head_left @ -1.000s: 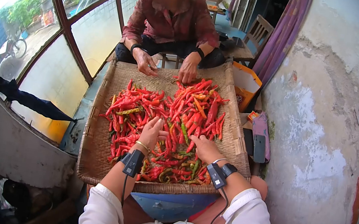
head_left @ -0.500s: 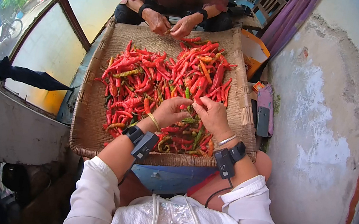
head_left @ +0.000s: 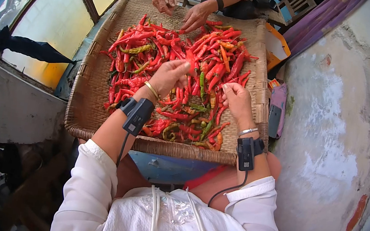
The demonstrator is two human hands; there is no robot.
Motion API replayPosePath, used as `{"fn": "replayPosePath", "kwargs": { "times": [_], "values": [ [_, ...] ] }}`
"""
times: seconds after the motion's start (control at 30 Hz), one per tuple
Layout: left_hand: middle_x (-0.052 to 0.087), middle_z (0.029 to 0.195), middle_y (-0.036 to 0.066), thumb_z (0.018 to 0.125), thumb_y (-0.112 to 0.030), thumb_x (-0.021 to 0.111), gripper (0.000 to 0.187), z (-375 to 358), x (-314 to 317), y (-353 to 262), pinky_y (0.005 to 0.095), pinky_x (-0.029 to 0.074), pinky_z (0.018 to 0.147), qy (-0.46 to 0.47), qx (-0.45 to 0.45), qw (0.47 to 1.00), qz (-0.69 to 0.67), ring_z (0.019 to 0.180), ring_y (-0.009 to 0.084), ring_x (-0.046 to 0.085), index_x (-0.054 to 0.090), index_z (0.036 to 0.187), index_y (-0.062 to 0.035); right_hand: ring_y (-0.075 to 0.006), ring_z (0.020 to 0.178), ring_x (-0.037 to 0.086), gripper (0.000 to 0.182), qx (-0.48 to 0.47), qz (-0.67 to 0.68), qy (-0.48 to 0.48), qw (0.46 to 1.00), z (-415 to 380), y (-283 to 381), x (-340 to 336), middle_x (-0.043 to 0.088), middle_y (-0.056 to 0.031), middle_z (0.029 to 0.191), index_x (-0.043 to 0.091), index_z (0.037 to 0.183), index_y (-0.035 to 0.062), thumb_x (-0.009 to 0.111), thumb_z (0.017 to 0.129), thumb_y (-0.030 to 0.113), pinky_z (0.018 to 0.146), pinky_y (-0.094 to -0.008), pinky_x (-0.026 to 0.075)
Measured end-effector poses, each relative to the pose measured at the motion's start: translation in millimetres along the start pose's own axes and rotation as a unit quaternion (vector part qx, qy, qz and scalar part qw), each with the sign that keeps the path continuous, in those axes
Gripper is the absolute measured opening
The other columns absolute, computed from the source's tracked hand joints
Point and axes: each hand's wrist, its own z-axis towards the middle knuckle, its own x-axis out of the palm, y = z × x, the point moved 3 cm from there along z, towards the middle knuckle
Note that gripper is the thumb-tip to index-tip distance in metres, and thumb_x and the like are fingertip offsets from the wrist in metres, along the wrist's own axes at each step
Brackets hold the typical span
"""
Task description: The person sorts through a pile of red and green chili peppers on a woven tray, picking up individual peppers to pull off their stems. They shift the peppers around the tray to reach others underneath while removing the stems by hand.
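Note:
My left hand [head_left: 169,79] is closed over the middle of the heap of chili peppers [head_left: 146,70], with a blurred red chili pepper [head_left: 192,63] at its fingertips. To the right, over the heap's edge, my right hand [head_left: 238,103] has its thumb and fingers pinched together. Whatever may lie in that pinch is too small to make out. Mostly red, with some green and orange ones, the peppers lie in a wide woven basket tray [head_left: 88,111]. A green chili pepper [head_left: 202,86] shows between my hands.
Across the tray, another person's hands [head_left: 196,17] are over the far peppers. A dark folded umbrella [head_left: 29,46] juts in at the left by the windows. On the right are a phone [head_left: 274,121], an orange box [head_left: 275,48] and a worn wall [head_left: 326,121].
My hands have moved apart, the left up and leftward with a red pepper, the right to the right. The other person's hands have separated, one reaching to the peppers. The view has shifted slightly.

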Motion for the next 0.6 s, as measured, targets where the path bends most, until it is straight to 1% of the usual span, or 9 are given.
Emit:
{"fn": "replayPosePath", "kwargs": {
  "times": [0.03, 0.07, 0.1, 0.13, 0.17, 0.2, 0.27, 0.37, 0.6],
  "values": [
    [0.059, 0.068, 0.001, 0.085, -0.028, 0.052, 0.028, 2, -2, -10, 0.0198, 0.043, 0.051, -0.061, 0.017, 0.994, -0.087, 0.053, 0.0057, 0.052, 0.059, 0.09, -0.0014, -0.0141, 0.054, 0.055, 0.022, -0.043, -0.092, 0.001, 0.995, 2, -4, 2, 0.057, -0.0058, 0.063, 0.059, 0.08, 0.0036, 0.057, 0.079, 0.025, 0.053, -0.0276, 0.045],
    [0.059, 0.073, 0.003, 0.086, -0.028, 0.051, 0.03, 0, -3, -18, 0.0206, 0.045, 0.055, -0.118, 0.032, 0.978, -0.171, 0.057, 0.0066, 0.054, 0.057, 0.095, -0.0003, -0.0141, 0.054, 0.055, 0.022, -0.042, -0.093, 0.004, 0.995, 2, -11, 4, 0.057, -0.0058, 0.063, 0.059, 0.08, 0.0036, 0.057, 0.079, 0.025, 0.053, -0.0276, 0.045],
    [0.059, 0.073, 0.003, 0.086, -0.028, 0.051, 0.03, -1, -7, -13, 0.0206, 0.045, 0.055, -0.12, 0.031, 0.977, -0.172, 0.057, 0.0066, 0.054, 0.057, 0.095, -0.0003, -0.0191, 0.06, 0.057, 0.023, -0.1, -0.224, 0.006, 0.969, -2, -8, 10, 0.059, -0.0087, 0.068, 0.059, 0.081, 0.0035, 0.058, 0.077, 0.026, 0.057, -0.0323, 0.045],
    [0.06, 0.076, 0.002, 0.085, -0.025, 0.052, 0.029, 0, -13, -4, 0.0197, 0.045, 0.054, -0.121, 0.02, 0.991, -0.052, 0.061, 0.006, 0.054, 0.055, 0.1, -0.0001, -0.024, 0.066, 0.059, 0.024, -0.155, -0.351, 0.009, 0.923, -6, -5, 16, 0.061, -0.0116, 0.073, 0.058, 0.082, 0.0033, 0.059, 0.076, 0.027, 0.062, -0.0369, 0.046],
    [0.06, 0.08, 0.002, 0.085, -0.022, 0.053, 0.03, 2, -16, 3, 0.0188, 0.046, 0.054, -0.12, 0.01, 0.99, 0.069, 0.065, 0.0053, 0.055, 0.052, 0.105, 0.0, -0.0304, 0.078, 0.058, 0.029, -0.12, -0.384, 0.028, 0.915, -6, -8, 21, 0.061, -0.0148, 0.081, 0.056, 0.088, 0.0043, 0.061, 0.073, 0.029, 0.068, -0.0418, 0.045],
    [0.06, 0.08, 0.002, 0.085, -0.022, 0.053, 0.03, 0, -15, 10, 0.0188, 0.046, 0.054, -0.119, 0.009, 0.991, 0.068, 0.065, 0.0053, 0.055, 0.052, 0.105, 0.0, -0.0304, 0.078, 0.058, 0.029, -0.118, -0.385, 0.028, 0.915, -7, -6, 24, 0.061, -0.0148, 0.081, 0.056, 0.088, 0.0043, 0.061, 0.073, 0.029, 0.068, -0.0418, 0.045],
    [0.059, 0.078, 0.001, 0.084, -0.018, 0.055, 0.026, -6, 0, 29, 0.0199, 0.046, 0.055, 0.047, -0.056, 0.962, 0.261, 0.067, 0.0059, 0.056, 0.054, 0.102, 0.0001, -0.0302, 0.078, 0.059, 0.036, -0.046, -0.46, 0.048, 0.885, -8, -6, 26, 0.061, -0.0148, 0.08, 0.053, 0.093, 0.0045, 0.063, 0.071, 0.03, 0.069, -0.0412, 0.045],
    [0.059, 0.079, 0.001, 0.083, -0.017, 0.056, 0.024, -8, 14, 50, 0.0207, 0.047, 0.056, 0.12, -0.114, 0.946, 0.278, 0.066, 0.0064, 0.056, 0.056, 0.1, 0.0001, -0.031, 0.079, 0.059, 0.038, -0.03, -0.492, 0.033, 0.87, -3, -16, 23, 0.061, -0.0151, 0.08, 0.05, 0.092, 0.0044, 0.065, 0.068, 0.031, 0.069, -0.0413, 0.046],
    [0.059, 0.078, 0.002, 0.082, -0.014, 0.056, 0.023, -13, 21, 46, 0.0203, 0.048, 0.058, 0.112, -0.111, 0.945, 0.287, 0.062, 0.0069, 0.055, 0.056, 0.098, 0.0013, -0.0324, 0.076, 0.059, 0.024, -0.014, -0.452, 0.038, 0.891, 0, -18, 16, 0.06, -0.0172, 0.074, 0.059, 0.078, 0.005, 0.056, 0.072, 0.027, 0.068, -0.0417, 0.046]
  ]
}}
